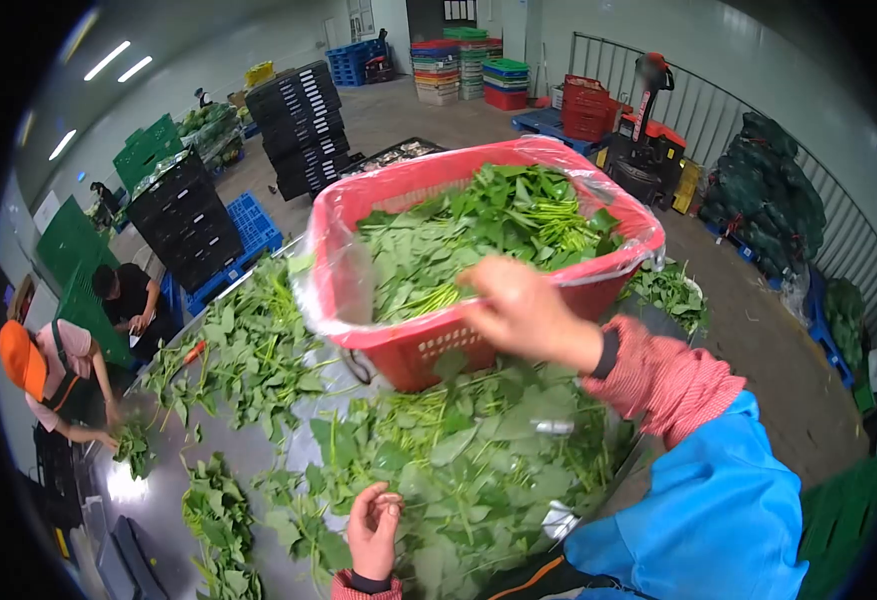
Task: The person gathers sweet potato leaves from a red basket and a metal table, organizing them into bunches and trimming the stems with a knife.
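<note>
A red basket (418,350) lined with clear plastic stands at the far side of the metal table (183,440). Bunches of leafy green stems (518,210) lie inside it. My right hand (523,305), blurred by motion, is over the basket's near rim beside the stem ends; whether it holds any of them I cannot make out. Low over the table, my left hand (373,530) has its fingers curled, thumb against the fingertips. Loose greens (458,450) are spread between my left hand and the basket.
More greens (218,510) lie along the table's left part. At the left edge a person in an orange cap (23,360) handles greens, with another person in black (133,300) behind. Black crates (298,125), a pallet jack (643,140) and green net sacks (768,200) stand beyond.
</note>
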A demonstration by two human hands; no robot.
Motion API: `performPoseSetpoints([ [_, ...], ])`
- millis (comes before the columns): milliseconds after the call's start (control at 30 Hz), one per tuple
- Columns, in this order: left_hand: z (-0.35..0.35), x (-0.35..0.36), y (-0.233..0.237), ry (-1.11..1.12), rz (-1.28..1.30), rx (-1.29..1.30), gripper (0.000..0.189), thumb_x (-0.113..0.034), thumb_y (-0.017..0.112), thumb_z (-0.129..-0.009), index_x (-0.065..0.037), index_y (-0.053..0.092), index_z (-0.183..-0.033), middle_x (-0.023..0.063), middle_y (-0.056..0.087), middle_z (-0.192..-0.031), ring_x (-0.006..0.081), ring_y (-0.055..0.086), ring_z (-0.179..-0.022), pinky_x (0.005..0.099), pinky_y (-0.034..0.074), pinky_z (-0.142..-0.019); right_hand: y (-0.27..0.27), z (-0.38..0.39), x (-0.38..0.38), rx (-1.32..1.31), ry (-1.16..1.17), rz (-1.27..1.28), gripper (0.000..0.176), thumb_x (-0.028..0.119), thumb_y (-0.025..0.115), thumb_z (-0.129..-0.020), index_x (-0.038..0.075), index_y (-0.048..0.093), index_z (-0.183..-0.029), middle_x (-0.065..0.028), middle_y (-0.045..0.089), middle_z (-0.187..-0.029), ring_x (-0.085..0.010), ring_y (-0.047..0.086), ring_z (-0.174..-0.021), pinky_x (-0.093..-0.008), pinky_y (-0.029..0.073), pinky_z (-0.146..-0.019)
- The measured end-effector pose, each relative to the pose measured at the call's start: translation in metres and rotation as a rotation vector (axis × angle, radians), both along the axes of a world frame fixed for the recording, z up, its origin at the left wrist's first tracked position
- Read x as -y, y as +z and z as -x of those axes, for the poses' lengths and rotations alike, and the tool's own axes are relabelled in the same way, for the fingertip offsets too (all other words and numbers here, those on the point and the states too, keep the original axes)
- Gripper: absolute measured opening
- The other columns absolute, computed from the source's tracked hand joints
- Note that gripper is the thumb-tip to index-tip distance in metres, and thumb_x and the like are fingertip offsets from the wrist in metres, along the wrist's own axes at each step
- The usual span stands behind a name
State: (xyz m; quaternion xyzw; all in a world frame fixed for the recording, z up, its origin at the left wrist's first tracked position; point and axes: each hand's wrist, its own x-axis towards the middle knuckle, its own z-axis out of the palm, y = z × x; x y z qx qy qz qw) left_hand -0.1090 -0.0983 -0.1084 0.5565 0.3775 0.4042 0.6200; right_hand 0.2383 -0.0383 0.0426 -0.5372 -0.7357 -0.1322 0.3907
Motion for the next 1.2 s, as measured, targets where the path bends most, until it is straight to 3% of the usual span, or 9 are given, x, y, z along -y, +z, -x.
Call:
performPoseSetpoints([
  [133, -0.085, -0.018, 0.016, -0.028, -0.043, 0.005, 0.031, -0.007, 0.059, -0.092, 0.003, 0.049, -0.12, 0.0091, 0.063, -0.096, 0.0158, 0.06, -0.088, 0.0303, 0.05, -0.081, -0.005, -0.173, -0.028, 0.232, -0.378, 0.125, 0.029, 0.018, 0.069, -0.074, 0.003, 0.057, -0.096, -0.0155, 0.059, -0.091, -0.0343, 0.059, -0.09, -0.0427, 0.049, -0.077],
  [233, -0.143, -0.014, 0.017, -0.053, -0.002, 0.042, 0.028, -0.005, 0.058, -0.092, 0.002, 0.052, -0.118, 0.0087, 0.064, -0.095, 0.015, 0.061, -0.087, 0.0286, 0.049, -0.081, -0.029, -0.271, -0.05, 0.473, -0.423, 0.412, 0.039, 0.02, 0.073, -0.069, 0.003, 0.059, -0.1, -0.0146, 0.058, -0.1, -0.0319, 0.057, -0.101, -0.04, 0.048, -0.087],
  [500, -0.208, 0.004, -0.016, -0.023, 0.204, 0.047, 0.026, 0.0, 0.057, -0.091, 0.004, 0.053, -0.117, 0.0067, 0.064, -0.095, 0.0115, 0.061, -0.087, 0.0253, 0.049, -0.083, -0.039, -0.322, -0.124, 0.538, -0.43, 1.008, 0.069, 0.034, 0.077, -0.066, 0.002, 0.054, -0.124, -0.0196, 0.05, -0.125, -0.0331, 0.046, -0.122, -0.0421, 0.04, -0.101],
  [600, -0.209, 0.006, -0.031, 0.049, 0.245, 0.065, 0.025, 0.0, 0.057, -0.091, 0.005, 0.053, -0.116, 0.0073, 0.064, -0.093, 0.0123, 0.062, -0.086, 0.0265, 0.05, -0.083, -0.04, -0.323, -0.13, 0.47, -0.401, 0.988, 0.068, 0.033, 0.075, -0.068, 0.003, 0.053, -0.125, -0.0201, 0.05, -0.125, -0.0338, 0.045, -0.123, -0.0426, 0.04, -0.1],
  [733, -0.213, 0.012, -0.044, 0.064, 0.256, 0.069, 0.025, 0.0, 0.056, -0.092, 0.004, 0.054, -0.116, 0.0072, 0.064, -0.092, 0.0121, 0.061, -0.085, 0.0256, 0.049, -0.081, -0.055, -0.329, -0.138, 0.395, -0.365, 1.025, 0.056, 0.039, 0.068, -0.071, -0.001, 0.057, -0.109, -0.0241, 0.062, -0.103, -0.0378, 0.06, -0.101, -0.0427, 0.047, -0.087],
  [933, -0.218, 0.016, -0.041, 0.077, 0.317, 0.029, 0.024, -0.001, 0.057, -0.092, 0.003, 0.054, -0.115, 0.0063, 0.065, -0.09, 0.0127, 0.062, -0.083, 0.025, 0.049, -0.08, -0.018, -0.337, -0.152, 0.326, -0.332, 0.784, 0.04, 0.034, 0.058, -0.077, 0.001, 0.062, -0.099, -0.021, 0.066, -0.091, -0.0369, 0.064, -0.089, -0.0467, 0.05, -0.079],
  [1067, -0.211, 0.016, -0.05, 0.14, 0.351, 0.041, 0.022, -0.002, 0.057, -0.092, 0.002, 0.054, -0.114, 0.0061, 0.065, -0.089, 0.0128, 0.062, -0.081, 0.0253, 0.05, -0.079, 0.039, -0.334, -0.147, -0.361, 0.04, 0.802, 0.025, 0.018, 0.053, -0.087, 0.001, 0.056, -0.106, -0.0045, 0.057, -0.072, -0.0097, 0.056, -0.059, -0.0261, 0.045, -0.053],
  [1167, -0.209, 0.017, -0.054, 0.174, 0.38, 0.048, 0.022, -0.002, 0.057, -0.093, 0.002, 0.055, -0.114, 0.0063, 0.065, -0.089, 0.013, 0.062, -0.08, 0.0253, 0.05, -0.078, 0.035, -0.345, -0.153, -0.742, 0.195, 0.701, 0.03, 0.02, 0.056, -0.088, 0.003, 0.056, -0.113, -0.0018, 0.055, -0.072, -0.009, 0.052, -0.058, -0.0256, 0.043, -0.053],
  [1200, -0.21, 0.017, -0.055, 0.177, 0.383, 0.046, 0.022, -0.002, 0.057, -0.093, 0.002, 0.055, -0.114, 0.0063, 0.065, -0.089, 0.013, 0.062, -0.08, 0.0252, 0.05, -0.078, 0.028, -0.339, -0.151, -0.63, 0.136, 0.636, 0.032, 0.021, 0.056, -0.088, 0.002, 0.056, -0.114, -0.0025, 0.056, -0.073, -0.0105, 0.053, -0.06, -0.0271, 0.044, -0.055],
])
